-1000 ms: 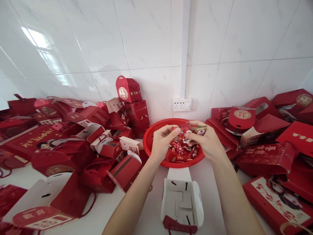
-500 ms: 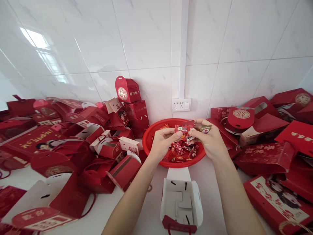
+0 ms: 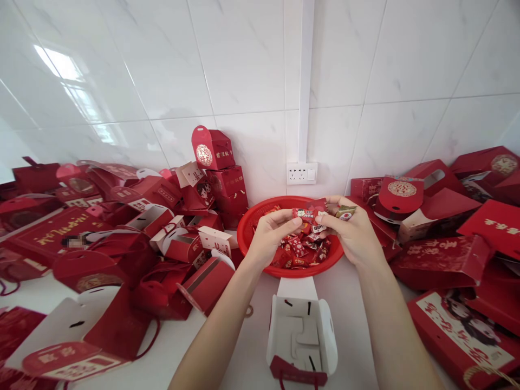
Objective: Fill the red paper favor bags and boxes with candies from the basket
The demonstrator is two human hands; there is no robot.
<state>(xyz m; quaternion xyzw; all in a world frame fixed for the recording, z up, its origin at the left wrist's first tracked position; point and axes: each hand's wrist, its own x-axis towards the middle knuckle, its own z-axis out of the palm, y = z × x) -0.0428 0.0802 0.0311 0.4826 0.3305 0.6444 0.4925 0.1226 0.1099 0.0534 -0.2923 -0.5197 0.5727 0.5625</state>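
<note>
Both hands are over a round red plastic basket (image 3: 248, 238) that holds several wrapped candies (image 3: 298, 248). My left hand (image 3: 271, 234) pinches the left end of a red candy (image 3: 305, 215) between thumb and fingers. Closed around several wrapped candies, my right hand (image 3: 348, 230) touches the red candy's right side; a green wrapper (image 3: 345, 213) sticks out between its fingers. Below the basket, on the white table, an open box (image 3: 300, 330) shows its bare white inside, with a red cord at its front.
Red gift boxes are heaped at the left (image 3: 117, 244) and at the right (image 3: 442, 260). Two stacked boxes (image 3: 227, 184) stand behind the basket's left side. A white tiled wall with a socket (image 3: 301, 173) rises behind.
My hands have barely moved. The red candy between them has tilted and sits slightly further right, and the green wrapper has shifted a little in my right hand.
</note>
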